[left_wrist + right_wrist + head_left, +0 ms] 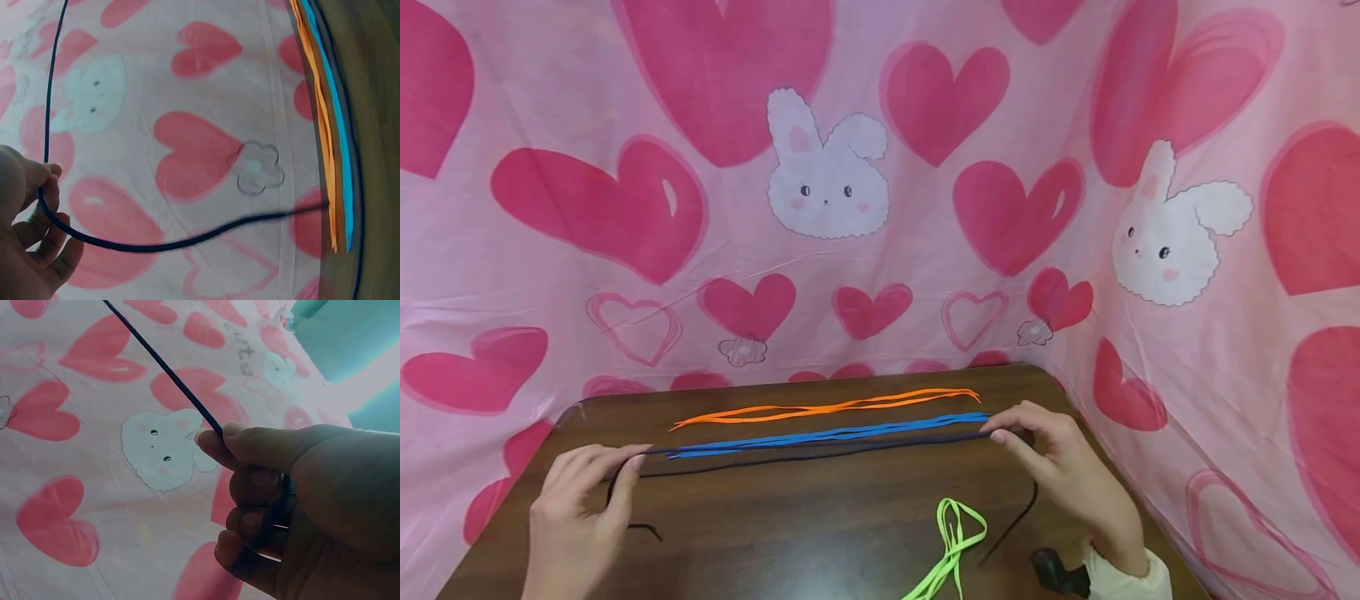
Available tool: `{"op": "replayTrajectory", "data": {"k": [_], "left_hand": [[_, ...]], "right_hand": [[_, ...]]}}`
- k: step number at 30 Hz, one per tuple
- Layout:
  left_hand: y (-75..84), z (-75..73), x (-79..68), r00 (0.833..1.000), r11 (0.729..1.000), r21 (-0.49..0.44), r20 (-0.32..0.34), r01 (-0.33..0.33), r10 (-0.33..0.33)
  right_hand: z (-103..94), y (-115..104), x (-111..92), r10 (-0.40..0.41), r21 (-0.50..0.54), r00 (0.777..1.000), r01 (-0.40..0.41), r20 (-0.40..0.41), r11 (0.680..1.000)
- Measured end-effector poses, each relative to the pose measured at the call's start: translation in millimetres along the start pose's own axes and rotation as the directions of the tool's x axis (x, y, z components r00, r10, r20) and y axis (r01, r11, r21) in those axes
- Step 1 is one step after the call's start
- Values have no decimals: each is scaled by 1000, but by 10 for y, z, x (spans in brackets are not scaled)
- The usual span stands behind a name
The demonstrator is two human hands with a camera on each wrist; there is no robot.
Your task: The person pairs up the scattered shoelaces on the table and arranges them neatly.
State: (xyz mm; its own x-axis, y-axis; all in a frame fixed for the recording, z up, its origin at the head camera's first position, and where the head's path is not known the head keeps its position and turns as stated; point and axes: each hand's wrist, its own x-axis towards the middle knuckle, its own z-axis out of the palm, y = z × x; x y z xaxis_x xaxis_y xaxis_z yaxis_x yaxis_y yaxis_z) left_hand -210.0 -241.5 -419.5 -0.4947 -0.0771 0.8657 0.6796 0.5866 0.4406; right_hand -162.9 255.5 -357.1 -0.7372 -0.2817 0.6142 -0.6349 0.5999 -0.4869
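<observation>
Between my two hands stretches a dark navy shoelace (137, 249), held above the table. My left hand (580, 500) pinches it between thumb and forefinger, and a loose tail hangs below that hand. At the other end, my right hand (1052, 458) pinches it with thumb and forefinger; its other fingers curl in the right wrist view, and a tail (1015, 523) hangs down. A second dark lace (359, 187) lies on the table beside the blue shoelaces (850, 433). Behind the blue ones are orange shoelaces (820, 409), laid out lengthwise.
A looped bundle of neon green shoelace (951, 546) lies near the front of the brown table (760, 533). A pink cloth (925, 267) with hearts and rabbits hangs behind and at the right. A black object (1051, 571) sits by my right wrist.
</observation>
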Motion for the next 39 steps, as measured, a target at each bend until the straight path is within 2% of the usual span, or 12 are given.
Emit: {"op": "replayTrajectory", "data": {"k": [9, 16, 20, 23, 26, 35, 39], "left_hand": [[-125, -234, 116, 999, 999, 43, -37, -18, 20], [-224, -292, 190, 991, 997, 66, -124, -42, 50], [-309, -313, 194, 989, 994, 97, -134, -55, 68], [-402, -336, 185, 989, 990, 121, -126, -67, 82], [-483, -378, 161, 994, 989, 139, -89, -49, 62], [-645, -522, 102, 1000, 979, 203, 0, 13, -14], [-715, -559, 89, 1000, 976, 216, 9, 25, -27]], "right_hand": [[-91, 82, 2, 19, -5, 1000, -19, -13, 1000], [-124, 180, -7, 41, -29, 997, -44, -71, 999], [-147, 267, -29, 98, -43, 993, -101, -67, 994], [-183, 344, -50, 142, -64, 988, -145, -56, 987], [-227, 417, -71, 167, -89, 985, -171, -51, 981], [-337, 556, -132, 179, -142, 983, -183, -37, 973], [-352, 598, -152, 180, -128, 983, -183, -39, 975]]}}
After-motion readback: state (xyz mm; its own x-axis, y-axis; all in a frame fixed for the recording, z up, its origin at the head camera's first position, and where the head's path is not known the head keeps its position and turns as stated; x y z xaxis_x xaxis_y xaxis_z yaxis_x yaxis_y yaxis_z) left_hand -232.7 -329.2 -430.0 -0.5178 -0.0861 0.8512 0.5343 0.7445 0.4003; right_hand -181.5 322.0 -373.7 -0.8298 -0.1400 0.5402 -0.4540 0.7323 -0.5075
